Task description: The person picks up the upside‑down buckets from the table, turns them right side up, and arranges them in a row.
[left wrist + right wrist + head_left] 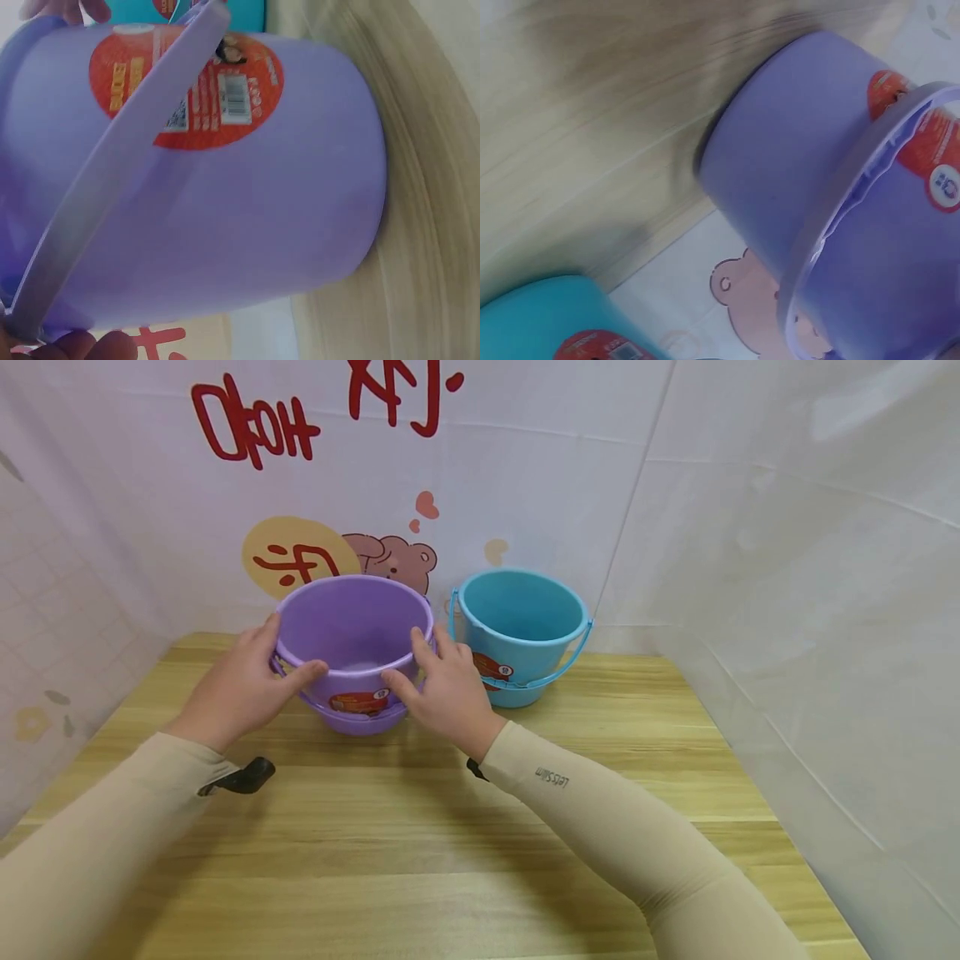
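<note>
A purple bucket [352, 635] stands upright on the wooden table, its handle [112, 157] hanging down across the front. My left hand [243, 681] grips the left side just below the rim, thumb at the front. On the opposite side my right hand [450, 689] holds the rim, with the thumb in front too. A red label [360, 702] shows on the bucket's wall. Close to the right hand stands a light blue bucket [517, 610], upright, its own handle lowered. In the right wrist view the purple bucket [780, 142] fills the right part, its base close to the wood.
The wooden table [420, 860] reaches toward me. Behind it hangs a white sheet [570, 460] printed with red characters and a pink bear [401, 560]. White sheets also bound the left and right sides.
</note>
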{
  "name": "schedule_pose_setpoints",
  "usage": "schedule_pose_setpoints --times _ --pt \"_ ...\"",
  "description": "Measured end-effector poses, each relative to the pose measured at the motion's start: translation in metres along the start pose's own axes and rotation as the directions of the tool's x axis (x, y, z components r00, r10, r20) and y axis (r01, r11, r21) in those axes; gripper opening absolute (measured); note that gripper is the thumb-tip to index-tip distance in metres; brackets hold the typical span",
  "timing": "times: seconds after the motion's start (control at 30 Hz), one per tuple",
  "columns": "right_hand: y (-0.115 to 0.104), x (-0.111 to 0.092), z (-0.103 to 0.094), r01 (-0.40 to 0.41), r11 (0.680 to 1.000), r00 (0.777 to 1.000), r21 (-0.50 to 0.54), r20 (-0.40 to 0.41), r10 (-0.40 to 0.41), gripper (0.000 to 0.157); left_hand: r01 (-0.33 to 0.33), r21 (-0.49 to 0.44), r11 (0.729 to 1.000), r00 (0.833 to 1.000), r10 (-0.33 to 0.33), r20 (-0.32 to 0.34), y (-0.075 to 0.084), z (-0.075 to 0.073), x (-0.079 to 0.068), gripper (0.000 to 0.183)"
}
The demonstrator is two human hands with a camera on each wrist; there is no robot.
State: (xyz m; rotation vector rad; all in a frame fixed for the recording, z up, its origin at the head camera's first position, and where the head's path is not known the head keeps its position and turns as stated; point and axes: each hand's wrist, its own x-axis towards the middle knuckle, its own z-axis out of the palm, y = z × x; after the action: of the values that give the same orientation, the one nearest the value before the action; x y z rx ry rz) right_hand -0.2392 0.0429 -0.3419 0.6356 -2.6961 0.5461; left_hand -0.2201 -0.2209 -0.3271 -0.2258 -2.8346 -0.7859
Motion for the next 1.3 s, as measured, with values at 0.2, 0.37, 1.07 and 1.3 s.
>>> schedule_pose_setpoints --times 0.2,0.37,1.07,1.3 --pt "-0.007 0.0 0.001 0.033 0.997 0.999 -0.065 0.023 -0.031 0.077 0.042 0.017 0.999 0.999 -0.042 -0.02 -0.001 0.002 0.0 0.09" --pt "-0.006 0.007 -0.001 0.027 0.993 1.0 -0.115 -0.008 -0.028 0.077 0.037 0.024 0.999 0.999 -0.036 -0.024 0.0 0.003 0.002 0.09" --pt "-0.001 0.037 0.002 -0.175 0.984 0.979 -0.037 0.097 0.178 0.093 0.067 -0.038 0.997 0.998 -0.067 -0.003 0.005 0.013 0.027 0.091" --pt "0.002 0.042 0.003 -0.232 0.973 0.963 0.019 0.146 0.227 0.095 0.092 -0.043 0.995 0.996 -0.092 0.003 0.005 0.018 0.036 0.095"
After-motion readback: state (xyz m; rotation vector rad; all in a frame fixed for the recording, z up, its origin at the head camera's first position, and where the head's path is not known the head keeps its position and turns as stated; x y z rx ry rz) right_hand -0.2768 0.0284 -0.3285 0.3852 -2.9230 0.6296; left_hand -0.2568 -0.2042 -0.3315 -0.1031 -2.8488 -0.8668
